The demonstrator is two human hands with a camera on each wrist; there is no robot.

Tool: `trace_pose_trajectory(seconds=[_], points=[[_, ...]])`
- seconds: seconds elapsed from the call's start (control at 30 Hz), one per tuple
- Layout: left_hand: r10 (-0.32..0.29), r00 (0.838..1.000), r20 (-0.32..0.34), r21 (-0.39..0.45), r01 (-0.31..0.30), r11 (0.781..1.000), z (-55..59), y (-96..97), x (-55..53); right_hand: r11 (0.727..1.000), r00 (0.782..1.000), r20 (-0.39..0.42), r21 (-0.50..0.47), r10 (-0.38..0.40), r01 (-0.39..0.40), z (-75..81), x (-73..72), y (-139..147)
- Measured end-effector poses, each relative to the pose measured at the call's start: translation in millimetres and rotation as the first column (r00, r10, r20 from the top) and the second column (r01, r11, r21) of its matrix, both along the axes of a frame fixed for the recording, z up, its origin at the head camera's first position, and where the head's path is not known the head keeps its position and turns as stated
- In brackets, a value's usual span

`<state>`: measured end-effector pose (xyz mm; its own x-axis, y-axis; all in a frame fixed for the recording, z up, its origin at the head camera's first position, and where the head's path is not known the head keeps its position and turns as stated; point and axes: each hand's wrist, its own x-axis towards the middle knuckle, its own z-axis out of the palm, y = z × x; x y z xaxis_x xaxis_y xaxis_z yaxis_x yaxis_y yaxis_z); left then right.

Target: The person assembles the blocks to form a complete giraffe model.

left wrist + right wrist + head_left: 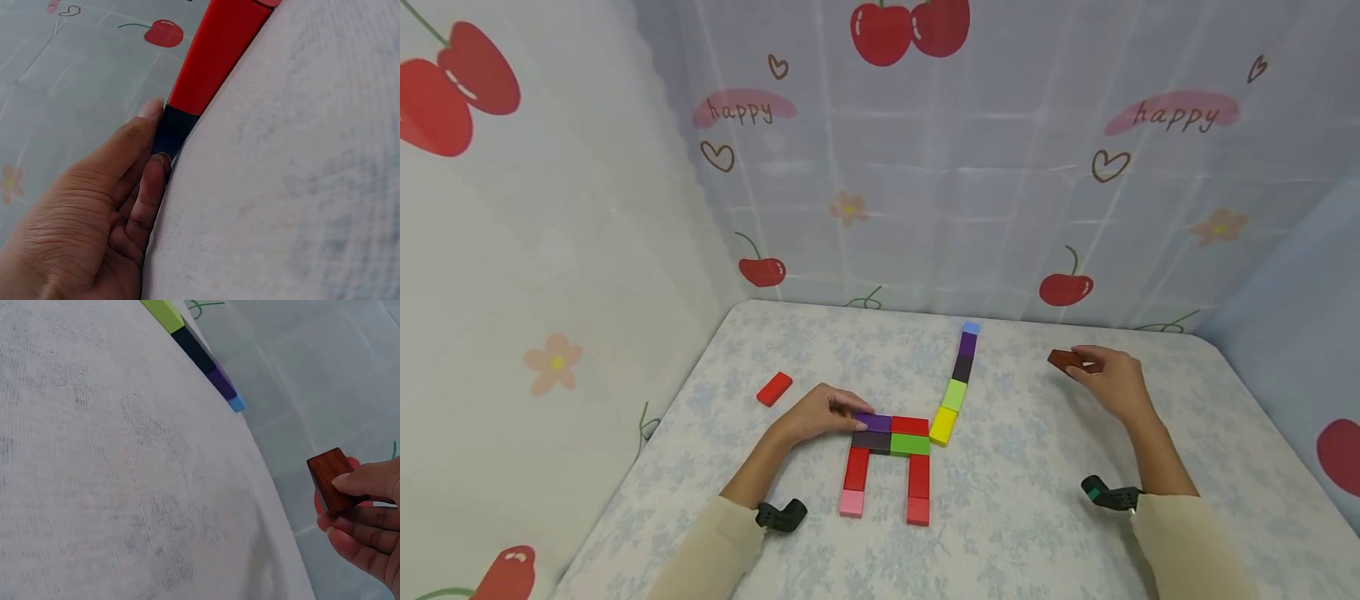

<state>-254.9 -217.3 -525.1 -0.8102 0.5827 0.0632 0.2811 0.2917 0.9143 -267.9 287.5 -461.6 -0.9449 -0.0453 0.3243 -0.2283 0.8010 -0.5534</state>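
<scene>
My left hand (820,414) is at the left end of a flat block figure, its thumb and fingertips pinching the purple block (876,424). In the left wrist view, the fingers of the left hand (94,206) lie at the end of a dark block (178,125) beside a red one (215,56). The right hand (1111,382) holds a brown wooden block (1063,360) above the table's far right part. Seen from the right wrist, the thumb lies on the face of the brown block (331,475), with the other fingers beneath.
The figure has a black block (871,442), a green block (910,445) and red legs (856,471) with pink ends. From its right side a row rises through a yellow block (943,427) to a light blue one (972,327). A loose red block (774,389) lies left.
</scene>
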Motion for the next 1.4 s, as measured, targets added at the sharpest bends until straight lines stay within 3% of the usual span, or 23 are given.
trace_pose_trajectory(seconds=[0.23, 0.57, 0.9, 1.4], points=[[0.002, 1.0, 0.005, 0.018, -0.002, 1.0, 0.4, -2.3, 0.0, 0.994, 0.994, 0.004, 0.024, 0.107, -0.107, 3.9, -25.6, -27], [0.017, 1.0, 0.003, 0.006, -0.017, 1.0, -4.4, -0.9, 1.3, 0.978, 0.978, -0.018, 0.034, 0.206, -0.206, -3.8, -66.2, -56], [0.004, 1.0, -0.002, 0.021, -0.004, 1.0, -2.4, -0.1, -0.6, 0.983, 0.99, 0.076, 0.132, 0.116, -0.125, -12.2, -94.1, -72], [0.013, 1.0, -0.005, 0.009, -0.013, 1.0, -1.2, 0.0, 0.6, 0.991, 0.982, 0.168, 0.089, 0.089, -0.105, -21.2, -111.2, -81]])
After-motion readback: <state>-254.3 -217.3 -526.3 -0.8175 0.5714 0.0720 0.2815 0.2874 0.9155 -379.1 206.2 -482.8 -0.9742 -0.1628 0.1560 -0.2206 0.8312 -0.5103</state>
